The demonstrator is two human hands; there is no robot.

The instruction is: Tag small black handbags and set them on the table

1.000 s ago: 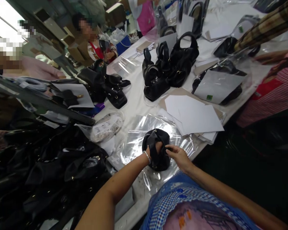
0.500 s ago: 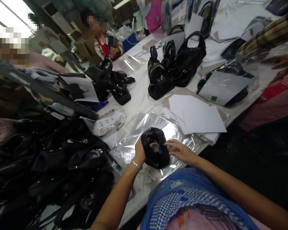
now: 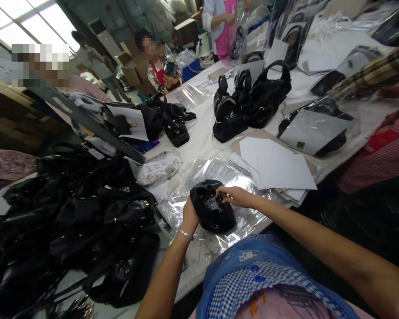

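Note:
A small black handbag [image 3: 221,223] lies in front of me on clear plastic sheets [image 3: 182,195], its mouth turned up toward me. Crumpled clear plastic [image 3: 213,204] shows inside it. My left hand [image 3: 190,213] grips the bag's left side, some of its fingers hidden behind the bag wall. At the right edge of the opening, my right hand [image 3: 235,196] has its fingers bent and closed on the rim. What its fingertips touch inside is partly hidden.
A heap of black handbags [image 3: 86,212] fills the left. White paper sheets [image 3: 275,164] lie right of the plastic. More black bags [image 3: 252,102] stand farther back, near a bagged one [image 3: 315,124]. A grey post [image 3: 99,128] slants at left. Co-workers stand around the table.
My right hand has moved left onto the bag's rim, its fingers closing. The bag has tilted slightly, showing more of the plastic inside. My left hand keeps its hold, and the view has shifted.

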